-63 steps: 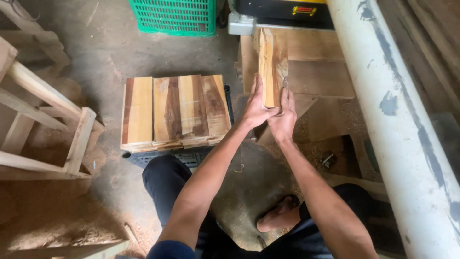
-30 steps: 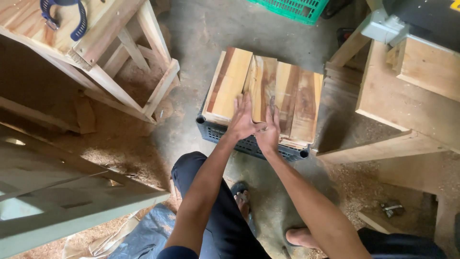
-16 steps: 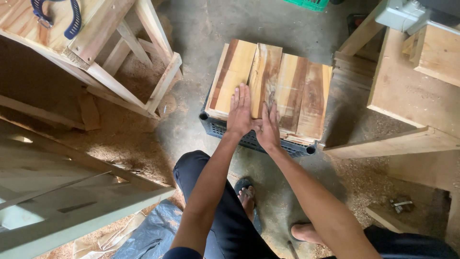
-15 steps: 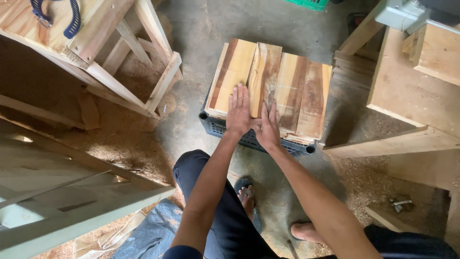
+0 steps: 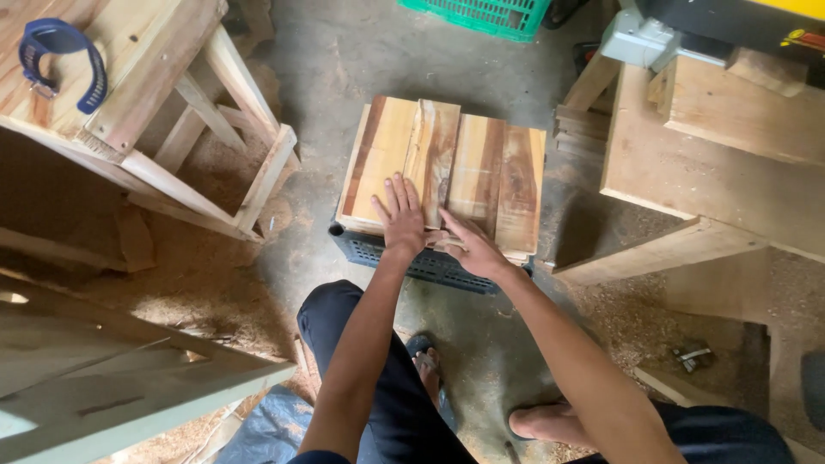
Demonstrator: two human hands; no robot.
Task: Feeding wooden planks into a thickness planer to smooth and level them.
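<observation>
- While the left hand [image 5: 400, 220] lay flat and open on the wood planks [image 5: 447, 167], mid-frame, it grasped nothing.
- Right hand [image 5: 474, 249] pressed their near edge, fingers open, above a dark crate [image 5: 412, 262].

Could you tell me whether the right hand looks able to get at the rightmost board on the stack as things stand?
Probably yes: the right hand rests at the stack's near edge, and the rightmost board lies just beside it, with nothing on it.
</observation>
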